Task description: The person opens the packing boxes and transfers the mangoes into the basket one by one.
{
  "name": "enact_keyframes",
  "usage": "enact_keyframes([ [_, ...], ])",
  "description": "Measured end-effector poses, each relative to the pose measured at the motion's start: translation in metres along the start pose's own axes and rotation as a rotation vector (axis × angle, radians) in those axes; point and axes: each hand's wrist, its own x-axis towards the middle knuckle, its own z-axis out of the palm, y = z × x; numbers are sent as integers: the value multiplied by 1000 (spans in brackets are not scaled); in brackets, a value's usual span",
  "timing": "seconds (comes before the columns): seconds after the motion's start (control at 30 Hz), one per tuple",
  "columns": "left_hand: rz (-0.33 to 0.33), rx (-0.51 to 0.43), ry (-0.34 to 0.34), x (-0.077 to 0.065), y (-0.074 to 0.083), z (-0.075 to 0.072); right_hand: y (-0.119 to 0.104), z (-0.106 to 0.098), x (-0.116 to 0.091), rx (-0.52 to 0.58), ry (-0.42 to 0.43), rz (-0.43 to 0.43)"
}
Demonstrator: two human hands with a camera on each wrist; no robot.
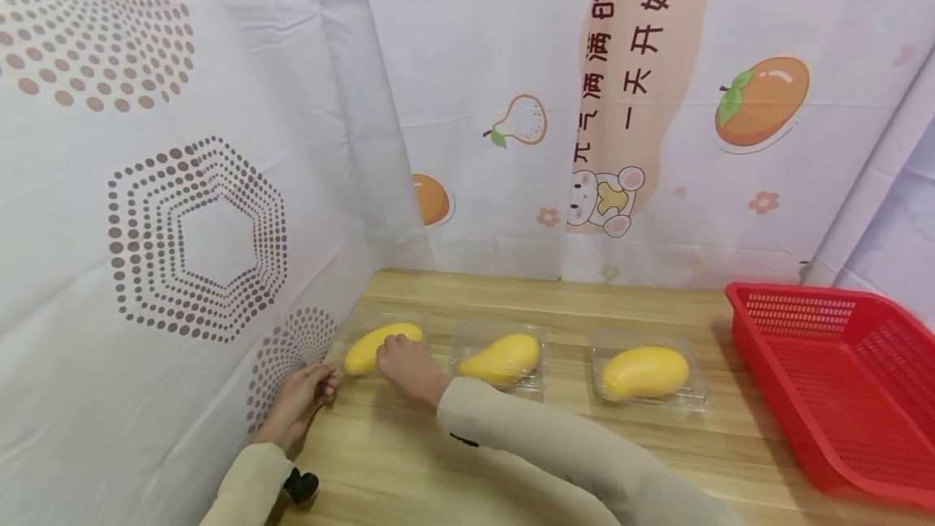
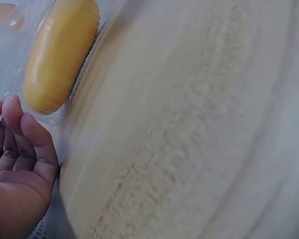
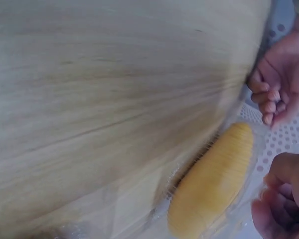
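At the back left of the table, a yellow mango point(image 1: 383, 345) lies in a clear plastic box point(image 2: 52, 118). My left hand point(image 1: 299, 398) is at the box's near left corner, thumb and fingertips pinching its thin edge; the left wrist view shows the palm turned up. My right hand point(image 1: 411, 365) reaches over the mango's right end. Its thumb and finger pinch the clear plastic along the far side, seen in the right wrist view beside the mango point(image 3: 214, 181). The transparent plastic makes the exact grip points hard to see.
Two more clear boxes, each with a yellow mango point(image 1: 504, 357) point(image 1: 646, 372), stand to the right on the wooden table point(image 1: 380, 461). A red plastic basket point(image 1: 818, 420) is at the far right. Printed curtains point(image 1: 467, 258) hang along the left and back edges.
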Motion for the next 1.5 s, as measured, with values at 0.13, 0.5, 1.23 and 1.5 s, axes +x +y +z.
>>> enact_keyframes([
  [0.13, 3, -17, 8, 0, 1, 0, 9, -4, 2, 128, -11, 26],
  [0.5, 31, -48, 4, -4, 0, 2, 17, -3, 2, 235, 27, 43],
  [1.23, -34, -34, -10, -2, 0, -1, 45, -17, 3, 336, 202, 89],
  [1.5, -40, -2, -10, -2, 2, 0, 60, -21, 2, 275, 179, 100],
])
